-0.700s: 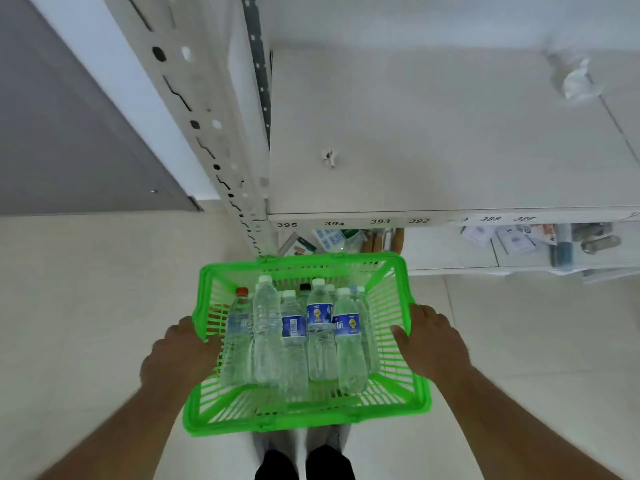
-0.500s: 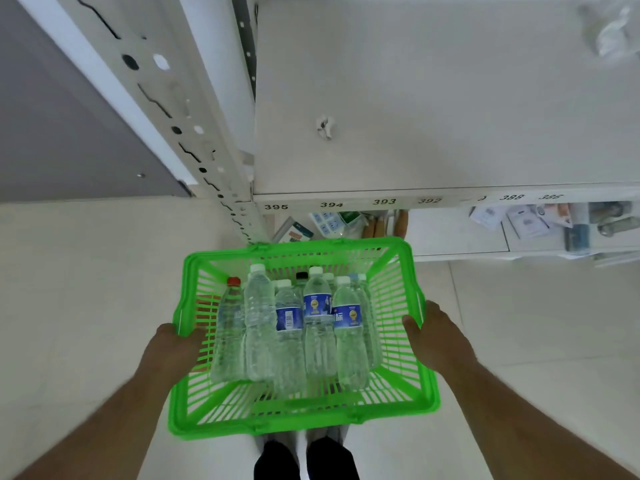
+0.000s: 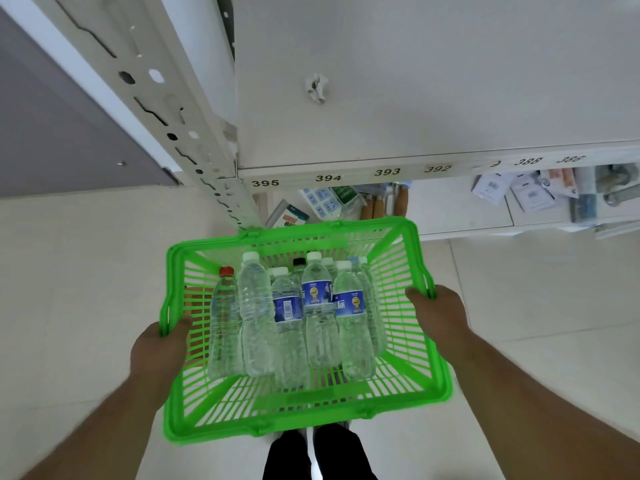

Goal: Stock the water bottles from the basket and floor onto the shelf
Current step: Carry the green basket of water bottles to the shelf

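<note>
Bottles (image 3: pixel 294 317) stand upright in the green basket (image 3: pixel 304 415), gripped at its side rims by left hand (image 3: pixel 161 355) and right hand (image 3: pixel 438 318); the shelf (image 3: pixel 415 91) lies at twelve o'clock (bare, both hands equally near).

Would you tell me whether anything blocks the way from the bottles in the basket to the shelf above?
Nothing visible does: the shelf is bare except one small white scrap. Both hands grip the green basket, so neither is free yet.
</note>
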{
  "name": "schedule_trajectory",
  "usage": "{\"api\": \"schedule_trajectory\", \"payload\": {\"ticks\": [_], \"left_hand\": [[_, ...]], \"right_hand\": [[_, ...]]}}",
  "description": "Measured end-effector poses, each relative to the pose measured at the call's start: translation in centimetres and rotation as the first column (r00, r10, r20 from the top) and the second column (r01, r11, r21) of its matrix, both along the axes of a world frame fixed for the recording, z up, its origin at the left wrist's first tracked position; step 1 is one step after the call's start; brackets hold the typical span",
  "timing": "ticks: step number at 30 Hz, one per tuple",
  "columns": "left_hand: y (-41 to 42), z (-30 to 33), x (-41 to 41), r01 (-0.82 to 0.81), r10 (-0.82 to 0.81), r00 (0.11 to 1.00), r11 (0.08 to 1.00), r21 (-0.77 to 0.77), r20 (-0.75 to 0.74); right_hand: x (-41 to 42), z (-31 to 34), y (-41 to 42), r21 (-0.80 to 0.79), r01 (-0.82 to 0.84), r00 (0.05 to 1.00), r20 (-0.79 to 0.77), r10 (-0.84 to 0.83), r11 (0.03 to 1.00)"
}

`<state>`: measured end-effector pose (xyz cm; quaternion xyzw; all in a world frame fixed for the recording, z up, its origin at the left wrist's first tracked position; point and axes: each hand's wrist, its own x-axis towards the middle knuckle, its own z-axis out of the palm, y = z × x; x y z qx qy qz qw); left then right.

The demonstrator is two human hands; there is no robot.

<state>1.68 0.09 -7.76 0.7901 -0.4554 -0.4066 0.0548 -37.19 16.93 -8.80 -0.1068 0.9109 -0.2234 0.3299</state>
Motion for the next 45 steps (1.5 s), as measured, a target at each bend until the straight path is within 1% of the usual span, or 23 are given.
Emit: {"api": "schedule_trajectory", "payload": {"ticks": [4,6,9,16,22,29,32,34,36,41,44,45], "left_hand": [[1.1,1.9,0.3,-0.015,0.015,1.0,1.0,-0.021,-0.006],[1.6,3.7,0.3,-0.024,0.023,0.999,0.999,-0.029,-0.03],[2.6,7.1,0.1,0.009,-0.011,0.999,0.999,-0.042,-0.043],[4.3,14.8,-1.9,0.151,-0.158,0.982,0.986,-0.068,-0.107],[6.1,19.9,-6.8,0.355,-0.363,0.924,0.931,-0.086,-0.118],[10.5,22.6,-17.4,0.591,-0.602,0.79,0.798,-0.12,-0.116],[14.1,23.6,-23.2,0.705,-0.716,0.695,0.697,-0.132,-0.067],[16.8,24.2,-27.4,0.754,-0.764,0.642,0.643,-0.131,-0.055],[19.7,24.7,-31.8,0.814,-0.821,0.57,0.569,-0.117,-0.029],[28.1,25.9,-41.9,0.887,-0.901,0.432,0.431,-0.168,-0.03],[32.7,26.4,-47.1,0.93,-0.944,0.329,0.328,-0.164,-0.022],[34.3,26.5,-48.9,0.937,-0.951,0.308,0.309,-0.164,-0.029]], "right_hand": [[0.1,2.0,1.0,-0.031,-0.003,0.999,-0.038,0.002,1.0],[0.2,3.8,1.7,-0.049,0.012,0.998,-0.056,-0.015,0.999],[0.4,7.2,3.5,-0.074,0.057,0.996,-0.07,-0.062,0.996],[1.4,14.9,10.8,-0.092,0.207,0.971,-0.099,-0.216,0.974],[1.4,19.9,18.8,-0.1,0.392,0.91,-0.102,-0.402,0.914],[-1.2,22.7,30.1,-0.141,0.588,0.789,-0.116,-0.603,0.797],[-2.9,23.2,35.9,-0.165,0.67,0.717,-0.107,-0.689,0.724],[-4.1,23.4,39.9,-0.182,0.721,0.664,-0.096,-0.741,0.669],[-5.5,23.7,44.0,-0.198,0.771,0.604,-0.077,-0.793,0.606],[-9.0,24.8,53.6,-0.225,0.851,0.473,-0.066,-0.879,0.475],[-10.8,25.4,58.3,-0.231,0.886,0.395,-0.084,-0.915,0.403],[-11.4,25.6,59.9,-0.233,0.898,0.362,-0.09,-0.928,0.373]]}}
